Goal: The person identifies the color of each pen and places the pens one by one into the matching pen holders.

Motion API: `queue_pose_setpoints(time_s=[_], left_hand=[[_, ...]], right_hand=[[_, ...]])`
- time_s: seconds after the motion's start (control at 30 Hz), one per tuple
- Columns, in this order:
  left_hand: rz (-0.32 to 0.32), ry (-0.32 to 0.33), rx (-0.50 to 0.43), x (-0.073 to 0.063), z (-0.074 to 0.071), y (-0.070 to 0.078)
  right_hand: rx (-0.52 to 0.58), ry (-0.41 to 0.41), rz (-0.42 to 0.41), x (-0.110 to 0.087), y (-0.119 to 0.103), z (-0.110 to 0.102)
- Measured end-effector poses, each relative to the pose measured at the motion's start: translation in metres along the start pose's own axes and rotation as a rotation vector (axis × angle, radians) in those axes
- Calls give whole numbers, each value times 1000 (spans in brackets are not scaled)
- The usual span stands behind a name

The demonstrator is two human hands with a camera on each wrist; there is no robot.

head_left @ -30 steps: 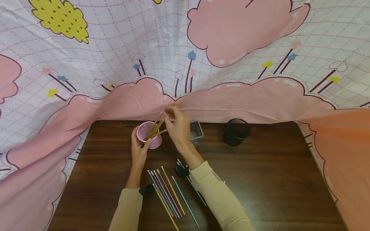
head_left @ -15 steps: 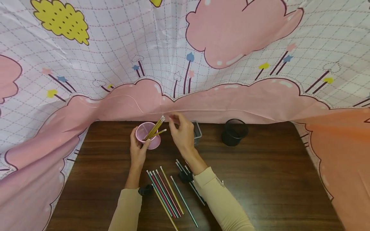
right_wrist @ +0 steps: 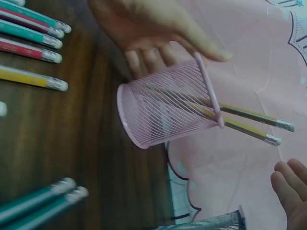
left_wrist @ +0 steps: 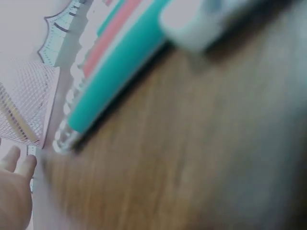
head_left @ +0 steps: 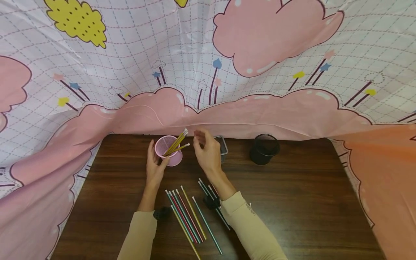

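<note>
A pink mesh pencil cup (head_left: 167, 140) stands at the back left of the table, several yellow pencils (head_left: 178, 140) leaning out of it with eraser ends up. My left hand (head_left: 155, 167) is spread around the cup's near left side; the thumb is at the rim and a gap shows between the fingers and the wall. In the right wrist view that thumb (right_wrist: 211, 50) lies straight past the cup's rim. To the right of the pencils, my right hand (head_left: 208, 151) hovers with loosely bent fingers and nothing in them.
Several teal, red and yellow pencils (head_left: 186, 216) lie in a row on the brown table (head_left: 292, 202). More teal pencils (head_left: 224, 219) lie partly under my right forearm. A grey holder (head_left: 223, 146) stands behind my right hand, a black mesh cup (head_left: 261, 155) farther right.
My right hand has drawn back to the right from the pencils in the pink cup, and those pencils now lean mostly together. My left fingers have loosened from the cup's side.
</note>
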State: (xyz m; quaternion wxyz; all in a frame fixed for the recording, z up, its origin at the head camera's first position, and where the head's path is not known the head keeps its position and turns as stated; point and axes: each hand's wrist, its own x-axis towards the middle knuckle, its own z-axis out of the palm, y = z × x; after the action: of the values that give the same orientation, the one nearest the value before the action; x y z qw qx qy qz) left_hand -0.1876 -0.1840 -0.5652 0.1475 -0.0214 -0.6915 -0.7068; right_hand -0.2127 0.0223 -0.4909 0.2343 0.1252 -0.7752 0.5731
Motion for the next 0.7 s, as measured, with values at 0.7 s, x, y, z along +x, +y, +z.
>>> queue_pose_setpoints(time_s=[0.7], left_hand=[[-19, 62, -60, -46, -22, 32]], right_hand=[[11, -65, 11, -21, 24, 3]])
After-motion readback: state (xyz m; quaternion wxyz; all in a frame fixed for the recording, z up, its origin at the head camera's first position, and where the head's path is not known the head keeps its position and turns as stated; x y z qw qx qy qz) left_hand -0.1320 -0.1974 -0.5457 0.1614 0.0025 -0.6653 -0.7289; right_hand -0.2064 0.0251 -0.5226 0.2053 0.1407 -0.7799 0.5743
